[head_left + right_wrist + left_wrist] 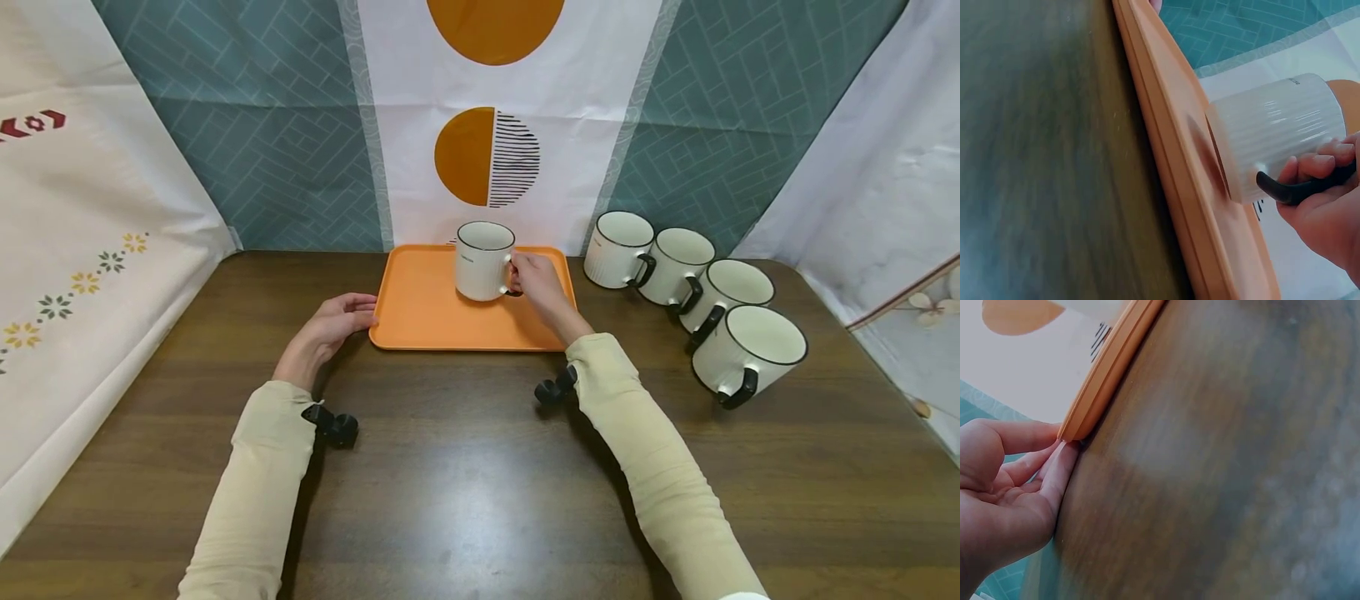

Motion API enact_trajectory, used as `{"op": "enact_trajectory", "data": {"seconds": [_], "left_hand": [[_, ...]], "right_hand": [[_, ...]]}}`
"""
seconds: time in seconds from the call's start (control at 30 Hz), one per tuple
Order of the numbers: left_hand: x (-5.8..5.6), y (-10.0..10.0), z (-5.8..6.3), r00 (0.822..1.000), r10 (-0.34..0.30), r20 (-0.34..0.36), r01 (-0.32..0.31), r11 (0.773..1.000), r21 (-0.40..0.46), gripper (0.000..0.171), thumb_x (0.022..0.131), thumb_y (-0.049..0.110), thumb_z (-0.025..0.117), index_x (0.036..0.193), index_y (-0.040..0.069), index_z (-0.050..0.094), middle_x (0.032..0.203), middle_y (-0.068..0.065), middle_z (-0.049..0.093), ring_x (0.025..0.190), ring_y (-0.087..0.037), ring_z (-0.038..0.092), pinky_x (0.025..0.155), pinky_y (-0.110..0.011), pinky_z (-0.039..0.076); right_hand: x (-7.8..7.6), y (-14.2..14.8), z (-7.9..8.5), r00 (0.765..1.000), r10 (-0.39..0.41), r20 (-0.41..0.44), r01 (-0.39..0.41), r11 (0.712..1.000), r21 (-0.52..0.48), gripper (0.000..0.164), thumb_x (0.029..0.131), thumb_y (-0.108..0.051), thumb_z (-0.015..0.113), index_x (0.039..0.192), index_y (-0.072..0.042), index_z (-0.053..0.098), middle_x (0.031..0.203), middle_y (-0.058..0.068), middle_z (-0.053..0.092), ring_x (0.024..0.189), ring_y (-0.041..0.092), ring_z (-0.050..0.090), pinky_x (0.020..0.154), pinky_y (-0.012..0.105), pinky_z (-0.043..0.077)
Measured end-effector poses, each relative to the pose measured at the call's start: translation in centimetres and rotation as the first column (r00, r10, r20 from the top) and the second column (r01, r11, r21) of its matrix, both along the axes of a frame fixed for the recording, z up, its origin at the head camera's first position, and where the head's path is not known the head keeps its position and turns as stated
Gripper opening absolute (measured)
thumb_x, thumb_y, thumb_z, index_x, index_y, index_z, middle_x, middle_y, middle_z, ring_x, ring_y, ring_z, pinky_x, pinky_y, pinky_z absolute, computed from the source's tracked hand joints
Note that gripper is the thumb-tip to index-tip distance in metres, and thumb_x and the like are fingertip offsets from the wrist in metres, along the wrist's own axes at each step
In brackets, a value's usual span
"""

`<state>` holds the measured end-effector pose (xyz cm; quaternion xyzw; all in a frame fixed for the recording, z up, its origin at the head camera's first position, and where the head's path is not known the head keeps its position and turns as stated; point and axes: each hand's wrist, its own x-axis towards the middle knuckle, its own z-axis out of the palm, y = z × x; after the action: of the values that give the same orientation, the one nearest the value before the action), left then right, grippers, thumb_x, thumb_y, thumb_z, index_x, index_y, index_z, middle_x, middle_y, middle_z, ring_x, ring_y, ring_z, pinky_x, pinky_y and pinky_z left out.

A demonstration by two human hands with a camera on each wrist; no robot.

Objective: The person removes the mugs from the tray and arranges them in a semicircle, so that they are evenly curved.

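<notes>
My right hand (536, 283) grips the black handle (1300, 189) of a white ribbed mug (482, 262) with a black rim. The mug is upright over the middle of an orange tray (420, 312); whether its base touches the tray or hovers just above it, I cannot tell. At the tray's left edge, my left hand (333, 325) pinches the rim between its fingers, seen close up in the left wrist view where the hand (1010, 481) meets the tray corner (1088, 412).
Several like mugs stand in a slanting row right of the tray, the nearest mug (750, 354) frontmost. A brown wooden table (450, 467) lies beneath everything. Patterned cloths, such as the teal cloth (277, 125), hang behind and at the sides.
</notes>
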<state>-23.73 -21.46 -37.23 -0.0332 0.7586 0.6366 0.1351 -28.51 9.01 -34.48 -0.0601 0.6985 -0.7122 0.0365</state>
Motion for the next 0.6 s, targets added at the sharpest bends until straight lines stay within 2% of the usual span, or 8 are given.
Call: {"op": "enact_trajectory", "data": {"seconds": [0.13,0.4,0.6], "left_hand": [[0.0,0.0,0.0,1.0,-0.003,-0.007,0.003,1.0,0.003,0.052,0.094,-0.005,0.052,0.141,-0.014,0.031,0.137,-0.028,0.038,0.103,-0.015,0.051,0.089,-0.019,0.047],[0.0,0.0,0.0,1.0,-0.005,-0.006,0.005,1.0,-0.01,0.053,0.095,-0.004,0.052,0.142,-0.013,0.03,0.139,-0.027,0.037,0.111,-0.022,0.048,0.09,-0.018,0.046],[-0.1,-0.1,-0.1,1.0,-0.011,-0.003,0.011,1.0,-0.026,0.054,0.095,-0.002,0.052,0.143,-0.013,0.029,0.141,-0.027,0.036,0.116,-0.025,0.047,0.094,-0.021,0.045]], "right_hand": [[0.4,0.8,0.2,1.0,-0.014,-0.002,0.014,1.0,-0.014,0.033,0.105,-0.014,0.036,0.08,0.006,0.045,0.062,0.002,0.033,0.056,0.011,0.031,0.058,0.024,0.03],[2.1,2.8,1.2,0.999,-0.037,0.01,0.037,0.999,-0.01,0.034,0.105,-0.017,0.037,0.086,0.01,0.044,0.061,0.002,0.031,0.056,0.012,0.032,0.058,0.025,0.032],[3.9,4.1,2.0,0.999,-0.021,-0.03,0.019,0.998,-0.052,0.031,0.105,-0.014,0.035,0.082,0.005,0.041,0.059,0.001,0.028,0.057,0.013,0.029,0.06,0.026,0.03]]}}
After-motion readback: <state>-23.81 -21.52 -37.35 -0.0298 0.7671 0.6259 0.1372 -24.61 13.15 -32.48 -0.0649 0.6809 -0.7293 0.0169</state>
